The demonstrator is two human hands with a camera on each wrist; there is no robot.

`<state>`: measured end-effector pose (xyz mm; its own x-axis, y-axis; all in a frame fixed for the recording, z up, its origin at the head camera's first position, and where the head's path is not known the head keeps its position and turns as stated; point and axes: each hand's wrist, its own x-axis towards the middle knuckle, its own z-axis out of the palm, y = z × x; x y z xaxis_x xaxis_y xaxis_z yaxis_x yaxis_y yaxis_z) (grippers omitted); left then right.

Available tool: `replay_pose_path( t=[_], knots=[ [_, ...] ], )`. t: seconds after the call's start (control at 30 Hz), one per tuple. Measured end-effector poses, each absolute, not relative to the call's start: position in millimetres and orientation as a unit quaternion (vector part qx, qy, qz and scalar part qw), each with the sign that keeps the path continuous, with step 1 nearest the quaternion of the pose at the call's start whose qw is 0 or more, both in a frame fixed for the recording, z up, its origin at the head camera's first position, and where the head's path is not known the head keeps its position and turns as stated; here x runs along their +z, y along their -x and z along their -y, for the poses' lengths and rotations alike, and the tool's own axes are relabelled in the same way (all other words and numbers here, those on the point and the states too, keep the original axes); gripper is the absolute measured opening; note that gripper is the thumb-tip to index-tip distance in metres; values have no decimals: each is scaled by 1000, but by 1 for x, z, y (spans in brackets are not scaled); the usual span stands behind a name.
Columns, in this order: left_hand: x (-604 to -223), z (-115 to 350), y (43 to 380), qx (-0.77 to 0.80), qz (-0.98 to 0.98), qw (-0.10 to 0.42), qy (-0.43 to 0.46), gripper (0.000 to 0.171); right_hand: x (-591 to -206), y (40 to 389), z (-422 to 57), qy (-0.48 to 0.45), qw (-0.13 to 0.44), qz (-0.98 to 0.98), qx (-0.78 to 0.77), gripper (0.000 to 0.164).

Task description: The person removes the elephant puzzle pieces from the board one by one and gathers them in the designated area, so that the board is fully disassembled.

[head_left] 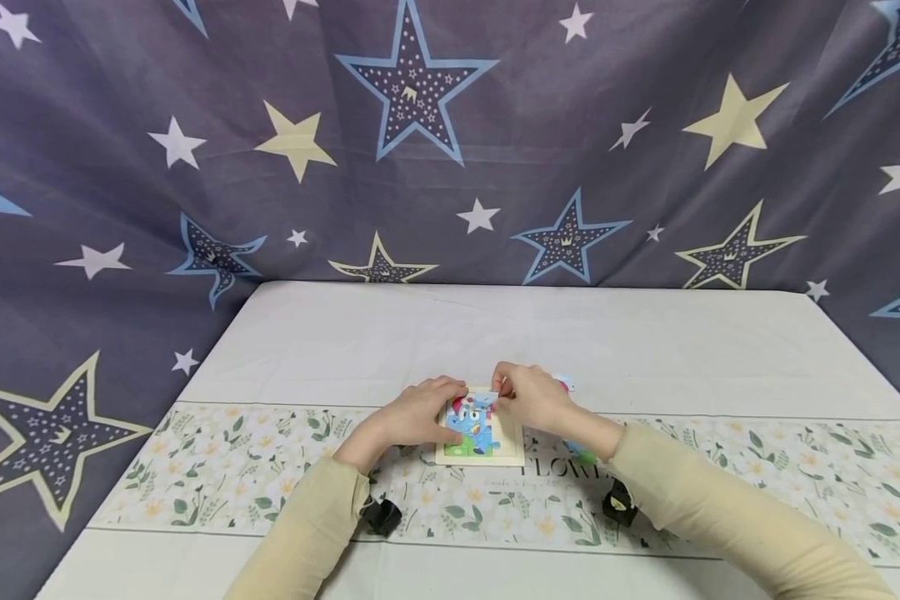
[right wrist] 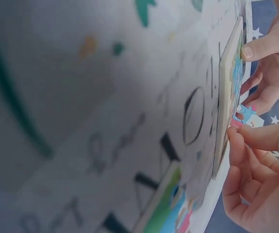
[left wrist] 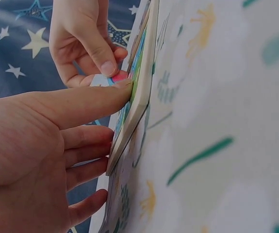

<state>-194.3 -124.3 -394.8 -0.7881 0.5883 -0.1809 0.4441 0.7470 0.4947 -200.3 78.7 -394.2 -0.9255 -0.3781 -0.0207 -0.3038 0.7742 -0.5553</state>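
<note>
A small jigsaw puzzle in a pale wooden tray [head_left: 512, 457] lies on the table, its picture mostly blue with green at the bottom. At the tray's left side rests my left hand [head_left: 418, 413], the thumb [left wrist: 98, 101] laid straight over the edge onto the picture and the other fingers spread along the side. Over the upper right of the tray, my right hand [head_left: 537, 400] pinches a blue and pink puzzle piece [right wrist: 246, 113] between thumb and forefinger. The piece is tilted at the picture; whether it touches the other pieces I cannot tell.
Loose puzzle pieces [head_left: 581, 452] lie right of the tray, partly hidden under the right forearm; another loose piece [head_left: 565, 382] shows behind the right hand. A flowered runner [head_left: 270, 467] crosses the white table [head_left: 390, 333]. A star-patterned curtain [head_left: 450, 200] hangs behind.
</note>
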Motion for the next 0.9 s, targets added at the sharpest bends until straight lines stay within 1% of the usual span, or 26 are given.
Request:
replay_pose_path(
  t=[0.4,0.73,0.9],
  knots=[
    [-394,125,195,214,-922,159,-281,67,-388,201,-103,187,39,-933,-306,8],
    [-398,127,195,213,-921,160,-283,67,-391,204,-131,156,49,-931,-326,6],
    [-399,127,196,219,-919,158,-288,67,-391,203,-146,145,39,-928,-340,8]
  ],
)
